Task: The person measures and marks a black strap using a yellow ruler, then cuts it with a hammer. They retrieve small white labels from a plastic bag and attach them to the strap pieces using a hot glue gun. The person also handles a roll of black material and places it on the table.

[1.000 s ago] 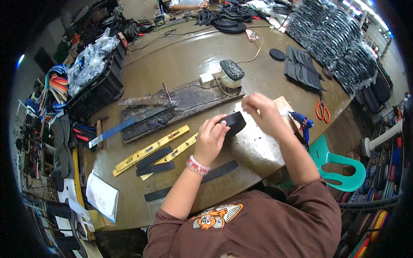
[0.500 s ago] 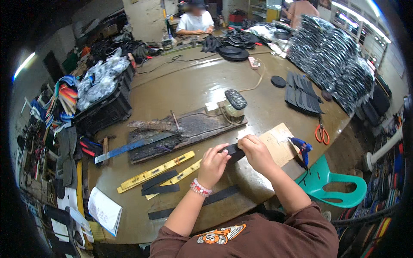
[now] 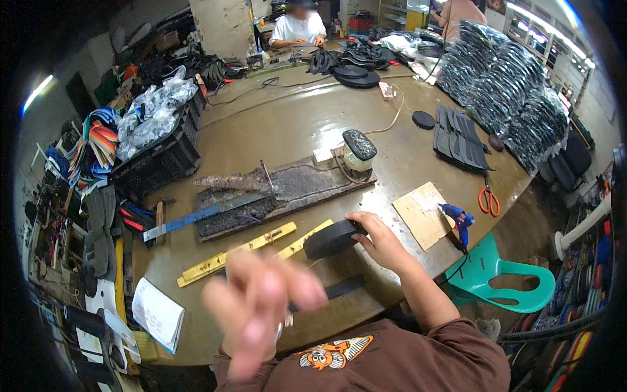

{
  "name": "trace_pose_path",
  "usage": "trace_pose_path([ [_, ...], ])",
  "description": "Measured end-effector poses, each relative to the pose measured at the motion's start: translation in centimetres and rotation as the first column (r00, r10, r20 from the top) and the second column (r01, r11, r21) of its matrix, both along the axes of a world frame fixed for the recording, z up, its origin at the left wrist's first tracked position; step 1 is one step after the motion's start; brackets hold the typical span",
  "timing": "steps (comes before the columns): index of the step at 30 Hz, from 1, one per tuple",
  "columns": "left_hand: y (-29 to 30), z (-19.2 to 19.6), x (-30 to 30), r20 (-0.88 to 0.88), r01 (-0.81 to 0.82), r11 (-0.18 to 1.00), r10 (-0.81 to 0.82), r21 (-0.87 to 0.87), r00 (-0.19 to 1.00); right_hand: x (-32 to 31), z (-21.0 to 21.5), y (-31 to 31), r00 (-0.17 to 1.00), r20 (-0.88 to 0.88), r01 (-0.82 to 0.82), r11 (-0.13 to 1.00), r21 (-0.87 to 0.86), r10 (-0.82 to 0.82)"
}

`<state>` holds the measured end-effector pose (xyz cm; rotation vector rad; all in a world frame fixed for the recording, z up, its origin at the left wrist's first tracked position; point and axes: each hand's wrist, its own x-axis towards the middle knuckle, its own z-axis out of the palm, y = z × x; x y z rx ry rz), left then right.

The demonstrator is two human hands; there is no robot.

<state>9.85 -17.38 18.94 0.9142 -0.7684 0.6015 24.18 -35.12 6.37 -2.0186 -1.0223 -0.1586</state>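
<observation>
My right hand (image 3: 383, 243) is closed on the edge of a thick roll of black strap (image 3: 330, 242), held up over the table. My left hand (image 3: 261, 297) is off the roll, raised near the camera and smeared by motion, so its fingers cannot be made out clearly. Behind it, yellow wooden sticks (image 3: 251, 246) lie on the table, partly hidden. A black strap strip (image 3: 341, 287) lies flat below the roll, and my left hand covers part of it.
A charred wooden board (image 3: 297, 189) carries a metal strip (image 3: 209, 219) and a lidded jar (image 3: 359, 153). To the right are a thin wooden panel (image 3: 421, 209), a blue glue gun (image 3: 459, 222), orange-handled scissors (image 3: 488, 199) and a green chair (image 3: 493, 277). A person (image 3: 297, 29) sits across the table.
My left hand has let go of the black roll and come up toward the camera. The roll has shifted left and now stays in my right hand alone.
</observation>
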Motion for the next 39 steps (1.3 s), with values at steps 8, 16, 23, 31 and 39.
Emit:
trace_pose_path([
  [8,-0.7,4.2,-3.0,0.072,0.768,0.634,-0.774,0.093,0.630,-0.2,1.0,0.1,1.000,0.001,-0.001,1.000,-0.028,0.001],
  [16,-0.2,2.5,-2.2,0.266,0.765,0.537,-0.842,0.355,0.469,-0.6,0.8,-0.2,0.999,0.042,0.032,0.996,-0.080,-0.028],
  [23,0.2,0.3,-3.0,0.189,0.629,0.757,-0.654,0.179,0.733,-1.1,1.8,0.4,0.997,0.064,0.045,0.990,-0.136,-0.037],
  [31,0.4,-0.2,-4.6,0.121,0.665,0.720,-0.691,0.200,0.712,-1.8,2.8,1.3,0.996,0.065,0.078,0.974,-0.214,-0.065],
  [39,1.5,-0.8,-6.1,0.152,0.698,0.696,-0.718,0.167,0.679,-2.2,3.6,2.4,0.991,0.094,0.114,0.962,-0.250,-0.093],
])
